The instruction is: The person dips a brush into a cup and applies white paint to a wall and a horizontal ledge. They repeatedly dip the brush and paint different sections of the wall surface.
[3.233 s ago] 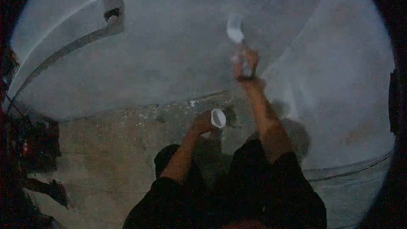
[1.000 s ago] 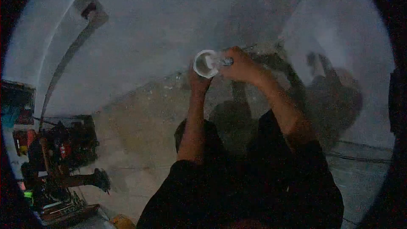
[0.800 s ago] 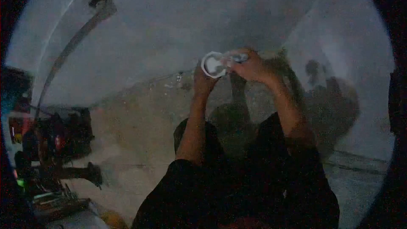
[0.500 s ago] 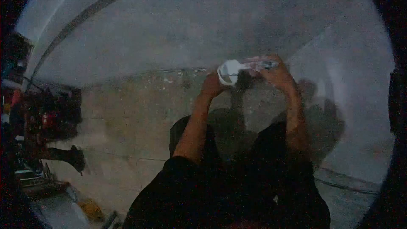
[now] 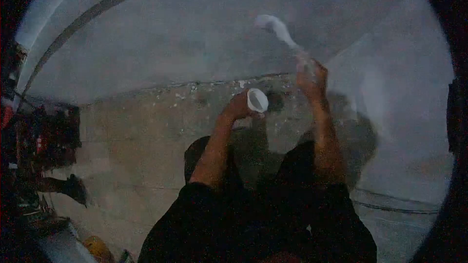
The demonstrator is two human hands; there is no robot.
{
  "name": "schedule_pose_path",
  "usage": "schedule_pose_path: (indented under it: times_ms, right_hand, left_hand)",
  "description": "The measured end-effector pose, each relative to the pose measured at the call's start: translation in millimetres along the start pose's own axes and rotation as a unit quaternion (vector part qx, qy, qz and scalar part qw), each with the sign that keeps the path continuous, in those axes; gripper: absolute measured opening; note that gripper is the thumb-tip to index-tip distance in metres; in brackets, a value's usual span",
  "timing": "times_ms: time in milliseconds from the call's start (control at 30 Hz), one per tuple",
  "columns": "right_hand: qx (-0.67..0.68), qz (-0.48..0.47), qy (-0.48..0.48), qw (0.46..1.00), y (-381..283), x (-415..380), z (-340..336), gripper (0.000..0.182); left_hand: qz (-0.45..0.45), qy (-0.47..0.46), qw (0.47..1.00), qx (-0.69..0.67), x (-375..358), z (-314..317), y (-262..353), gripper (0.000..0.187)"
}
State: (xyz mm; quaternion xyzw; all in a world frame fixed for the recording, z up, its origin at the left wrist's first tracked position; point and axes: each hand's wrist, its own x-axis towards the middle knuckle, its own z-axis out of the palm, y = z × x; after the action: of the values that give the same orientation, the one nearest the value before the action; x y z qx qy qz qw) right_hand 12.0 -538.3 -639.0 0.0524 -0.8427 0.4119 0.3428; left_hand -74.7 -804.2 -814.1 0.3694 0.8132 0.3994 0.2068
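Note:
My left hand is closed around a small white cup, its open mouth turned toward me. Up and to the right, my right hand grips a long white brush-like tool. Motion smears the tool's head, which reaches up and left in front of the grey wall. The fingers of my right hand look whitish where they meet the handle. White specks and blobs dot the floor close to the wall's foot, beyond the cup.
Bare floor stretches left of my knees. Dark clutter with some red items stands at the far left, and a yellow object lies lower left. A cable runs along the lower right. Another wall rises on the right.
My right hand has lifted the white tool away from the cup, swinging its head up against the wall. My left hand, with the cup, has shifted slightly down and left.

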Motion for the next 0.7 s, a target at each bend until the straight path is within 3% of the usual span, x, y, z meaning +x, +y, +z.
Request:
schedule_pose_path:
  times_ms: [67,100,133,200,300,333,433,467,533,567,633,700]
  right_hand:
    - [-0.143,-0.061,0.05,0.987,29.1,2.1,-42.1,0.024]
    - [-0.329,-0.185,0.065,0.924,31.4,4.9,-58.7,0.024]
    - [-0.329,-0.187,0.064,0.923,25.1,7.2,-68.2,0.024]
    - [-0.347,-0.097,0.144,0.922,18.8,7.5,-89.1,0.025]
    - [-0.298,-0.056,0.256,0.918,61.1,-4.3,-107.0,0.027]
    - [-0.279,-0.055,0.285,0.915,39.4,6.0,-103.5,0.028]
    - [-0.312,-0.009,0.187,0.932,-14.0,23.1,-70.1,0.028]
    - [-0.247,-0.004,0.161,0.955,-19.6,26.7,-55.0,0.03]
    - [-0.184,0.002,0.134,0.974,-53.3,29.4,-20.2,0.032]
    - [-0.295,0.078,0.093,0.948,-74.6,27.8,-1.5,0.035]
    - [-0.396,0.151,0.05,0.904,-78.3,24.1,22.0,0.038]
    - [-0.319,0.048,0.026,0.946,-61.1,16.1,49.6,0.042]
  left_hand:
    - [0.022,-0.019,0.996,0.084,5.2,-1.5,-4.3,0.095]
    - [0.023,-0.018,0.996,0.085,2.0,-11.1,9.5,0.095]
    - [0.011,-0.028,0.999,0.021,-3.6,-24.5,35.3,0.092]
    - [-0.001,-0.042,0.998,-0.045,-9.7,-43.5,73.9,0.088]
    - [-0.13,-0.107,0.978,-0.127,-8.0,-43.8,90.2,0.083]
    - [-0.089,-0.09,0.987,-0.096,-6.3,-39.2,89.3,0.082]
    - [0.027,-0.043,0.999,0.003,3.1,-16.8,79.8,0.081]
    - [0.065,-0.029,0.997,0.037,6.0,-13.7,81.8,0.081]
    - [0.049,-0.059,0.996,0.04,0.1,-16.8,93.6,0.081]
    - [0.029,-0.091,0.994,0.045,-3.5,-19.9,98.6,0.08]
    - [-0.01,-0.151,0.987,0.055,-8.1,-29.1,106.6,0.08]
    - [-0.035,-0.181,0.981,0.062,-16.8,-38.9,114.3,0.08]
